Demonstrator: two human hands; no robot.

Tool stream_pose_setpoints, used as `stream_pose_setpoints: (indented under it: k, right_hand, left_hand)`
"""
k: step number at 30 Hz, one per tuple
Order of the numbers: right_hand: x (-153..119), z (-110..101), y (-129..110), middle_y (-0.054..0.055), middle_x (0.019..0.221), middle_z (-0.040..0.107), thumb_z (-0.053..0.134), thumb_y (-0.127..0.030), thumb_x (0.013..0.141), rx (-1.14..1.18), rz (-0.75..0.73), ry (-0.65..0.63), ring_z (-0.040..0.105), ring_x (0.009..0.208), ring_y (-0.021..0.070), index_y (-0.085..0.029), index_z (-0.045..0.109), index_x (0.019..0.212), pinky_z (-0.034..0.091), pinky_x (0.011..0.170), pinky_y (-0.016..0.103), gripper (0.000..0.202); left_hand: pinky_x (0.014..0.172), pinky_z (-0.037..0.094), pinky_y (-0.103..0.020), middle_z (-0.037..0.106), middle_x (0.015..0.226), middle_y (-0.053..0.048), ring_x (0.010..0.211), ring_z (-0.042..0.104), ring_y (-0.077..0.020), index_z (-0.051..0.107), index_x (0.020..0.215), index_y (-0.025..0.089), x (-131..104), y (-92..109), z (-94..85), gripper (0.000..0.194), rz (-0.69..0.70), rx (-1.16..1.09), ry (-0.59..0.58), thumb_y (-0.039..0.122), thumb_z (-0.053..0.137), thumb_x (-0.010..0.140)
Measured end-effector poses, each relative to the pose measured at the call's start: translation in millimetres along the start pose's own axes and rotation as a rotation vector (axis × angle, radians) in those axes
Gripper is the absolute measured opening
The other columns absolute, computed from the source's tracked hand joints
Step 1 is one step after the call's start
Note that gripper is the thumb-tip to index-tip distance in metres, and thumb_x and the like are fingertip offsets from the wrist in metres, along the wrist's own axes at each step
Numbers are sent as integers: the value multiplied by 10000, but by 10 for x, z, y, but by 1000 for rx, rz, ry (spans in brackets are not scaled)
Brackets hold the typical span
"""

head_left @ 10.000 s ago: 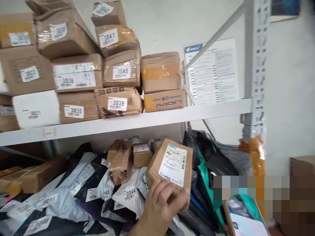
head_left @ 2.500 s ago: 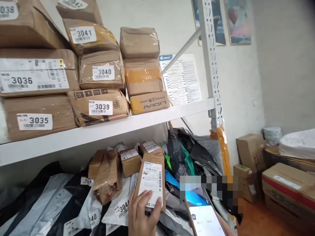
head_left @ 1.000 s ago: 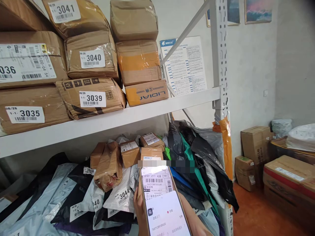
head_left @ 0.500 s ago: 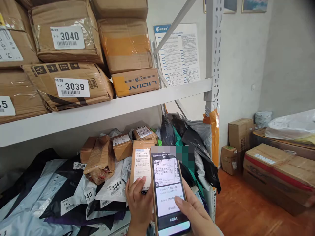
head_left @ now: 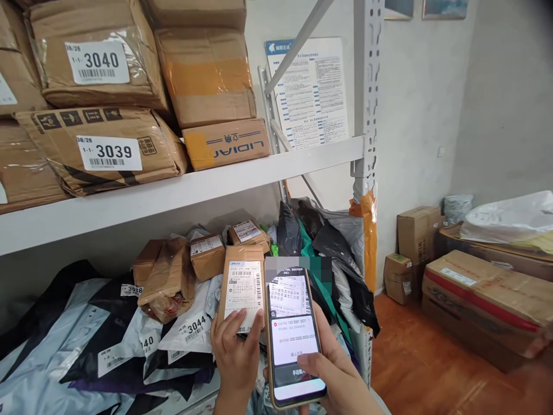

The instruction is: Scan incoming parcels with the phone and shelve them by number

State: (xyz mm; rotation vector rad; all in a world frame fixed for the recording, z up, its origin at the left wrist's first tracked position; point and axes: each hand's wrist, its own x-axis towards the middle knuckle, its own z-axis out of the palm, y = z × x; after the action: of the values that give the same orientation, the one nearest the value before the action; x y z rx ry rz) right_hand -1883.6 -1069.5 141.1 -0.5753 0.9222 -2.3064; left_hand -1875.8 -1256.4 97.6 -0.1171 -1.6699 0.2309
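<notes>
My right hand (head_left: 334,366) is closed round a smartphone (head_left: 298,383), its thumb over the lower part of the lit screen. The screen shows a camera picture of a label above a white panel with number lines. My left hand (head_left: 237,351) lies with its fingers apart on the lower front of a small cardboard box (head_left: 223,297) bearing a white shipping label (head_left: 244,282). That box leans among other parcels just left of the phone. The left thumb is hidden.
Cardboard boxes (head_left: 108,129) with numbered labels fill the upper shelf (head_left: 216,180). Below lie a parcel bag labelled 3044 (head_left: 203,314), small boxes (head_left: 207,259) and black bags (head_left: 341,248). A metal post (head_left: 366,115) stands right of these. Large boxes (head_left: 475,294) sit on the floor.
My view has turned slightly right. The right thumb has slid lower on the phone, and a red tick now shows on its screen. My left fingers have spread on the box.
</notes>
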Motion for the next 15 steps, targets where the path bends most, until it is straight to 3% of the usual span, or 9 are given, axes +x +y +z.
stream_pose_setpoints:
  k: [7, 11, 15]
  right_hand:
    - [-59, -25, -133, 32, 1255, 666, 705, -160, 664, -27, 5, -113, 719, 869, 257, -341, 160, 1530, 597, 521, 277, 1039]
    - [-65, -66, -141, 36, 1229, 669, 736, -178, 710, -81, -27, -98, 693, 833, 226, -333, 153, 1531, 599, 539, 282, 1018]
    - [-56, -129, -133, 53, 1249, 656, 768, -236, 746, -110, -51, -53, 671, 786, 208, -319, 161, 1532, 595, 523, 282, 996]
  left_hand:
    - [969, 447, -462, 534, 1043, -66, 1005, 551, -223, 639, 1038, 254, 15, -12, 10, 284, -18, 2, 4, 46, 641, 846]
    - [928, 471, -418, 509, 1031, -55, 1010, 527, -211, 628, 991, 256, -5, -4, -2, 331, -56, -39, 48, -4, 681, 792]
    - [829, 478, -341, 494, 973, -69, 957, 519, -204, 621, 897, 223, -17, 45, -83, 253, -12, -60, 115, 11, 701, 784]
